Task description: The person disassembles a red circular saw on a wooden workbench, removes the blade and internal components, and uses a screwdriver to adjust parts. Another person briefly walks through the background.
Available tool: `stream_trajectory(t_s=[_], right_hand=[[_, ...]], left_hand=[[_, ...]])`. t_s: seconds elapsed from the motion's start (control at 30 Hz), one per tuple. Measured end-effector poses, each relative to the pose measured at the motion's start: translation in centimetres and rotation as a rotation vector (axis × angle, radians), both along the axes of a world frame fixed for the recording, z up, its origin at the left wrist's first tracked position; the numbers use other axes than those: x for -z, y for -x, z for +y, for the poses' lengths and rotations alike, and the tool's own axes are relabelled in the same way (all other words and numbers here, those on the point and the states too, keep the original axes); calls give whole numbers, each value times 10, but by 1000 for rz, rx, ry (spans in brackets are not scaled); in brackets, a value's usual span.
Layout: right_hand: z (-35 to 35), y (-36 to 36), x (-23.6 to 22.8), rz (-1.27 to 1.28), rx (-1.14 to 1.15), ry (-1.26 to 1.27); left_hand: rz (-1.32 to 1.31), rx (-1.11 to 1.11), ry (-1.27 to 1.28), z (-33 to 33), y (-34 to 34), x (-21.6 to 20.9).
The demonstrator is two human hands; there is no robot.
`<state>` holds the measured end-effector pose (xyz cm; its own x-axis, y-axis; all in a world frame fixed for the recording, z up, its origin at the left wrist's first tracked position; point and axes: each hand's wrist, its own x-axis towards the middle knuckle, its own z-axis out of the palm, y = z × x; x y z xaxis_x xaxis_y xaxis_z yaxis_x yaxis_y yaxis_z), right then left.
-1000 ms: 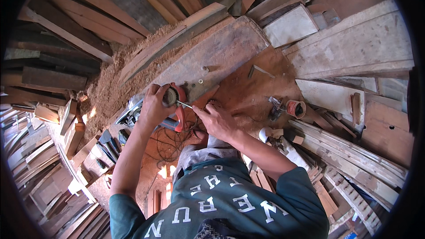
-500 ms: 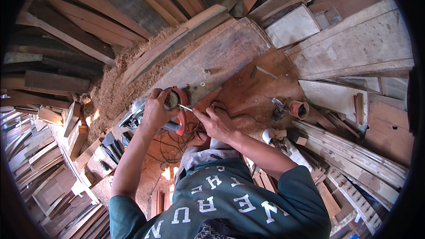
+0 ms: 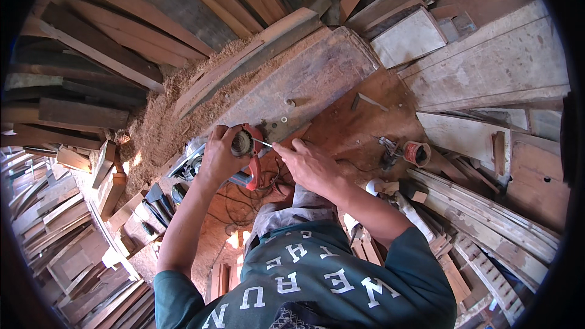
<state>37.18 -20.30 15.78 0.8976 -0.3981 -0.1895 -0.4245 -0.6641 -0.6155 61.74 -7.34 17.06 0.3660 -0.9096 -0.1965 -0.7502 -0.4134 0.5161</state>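
My left hand is closed round the edge of a red and grey power tool tilted on the workbench board. A round, ridged grey part of the tool faces my right side, next to my left fingers. In my right hand, a thin pale metal rod is pinched between thumb and fingers. Its far end reaches the red rim beside the round part. On the board beyond the tool lie a small metal ring and a short cylindrical piece.
A long worn board runs away from me, with wood shavings along its left. An angled metal piece lies on the brown surface to the right. Beyond that stands a red-and-white tub. Stacked planks surround the spot. Dark cables coil below.
The whole view has shifted slightly. My right hand has turned a little and drawn back from the tool, its fingers still on the rod. My left hand keeps its hold.
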Motion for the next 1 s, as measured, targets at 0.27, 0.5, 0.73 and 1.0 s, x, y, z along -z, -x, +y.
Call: stream_trajectory(t_s=[0.27, 0.5, 0.73, 1.0], right_hand=[[-21, -19, 2, 61, -135, 71], [-45, -29, 13, -42, -307, 199], [-39, -56, 0, 143, -304, 28], [-22, -67, 14, 78, -225, 47]], left_hand=[[3, 35, -12, 1, -3, 2], [5, 99, -16, 3, -9, 1], [-2, 141, -20, 4, -11, 2], [16, 127, -7, 4, -10, 6]])
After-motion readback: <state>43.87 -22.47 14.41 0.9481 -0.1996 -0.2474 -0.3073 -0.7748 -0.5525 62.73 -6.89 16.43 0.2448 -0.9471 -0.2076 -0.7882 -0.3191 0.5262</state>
